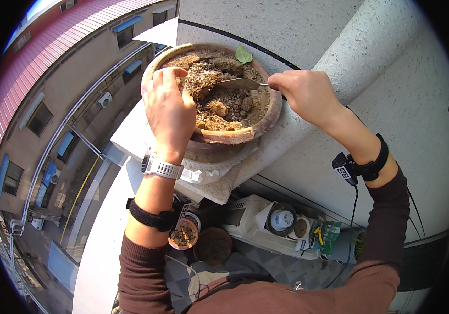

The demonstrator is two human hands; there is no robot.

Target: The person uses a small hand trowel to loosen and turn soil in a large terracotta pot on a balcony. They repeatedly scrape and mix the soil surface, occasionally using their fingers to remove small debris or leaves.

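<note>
A wide terracotta pot [273,114] full of dry, crumbly soil [244,106] stands on a stone ledge before me. My right hand [307,94], at the pot's right rim, grips the handle of a small metal trowel [240,83]. The trowel's blade lies flat across the pot with its tip against a large clod [199,78]. Over the left rim reaches my left hand [171,106], its fingers curled beside that clod; whether they press on it is hidden. One green leaf [243,54] rests on the soil near the back rim.
Below the ledge stand a small pot of soil [184,235], a brown pot [213,245] and a white air-conditioner unit [244,218] bearing pots, yellow-handled pliers [318,236] and a green packet [331,237]. A pale pipe [350,59] runs behind the pot. Left of the ledge is a drop.
</note>
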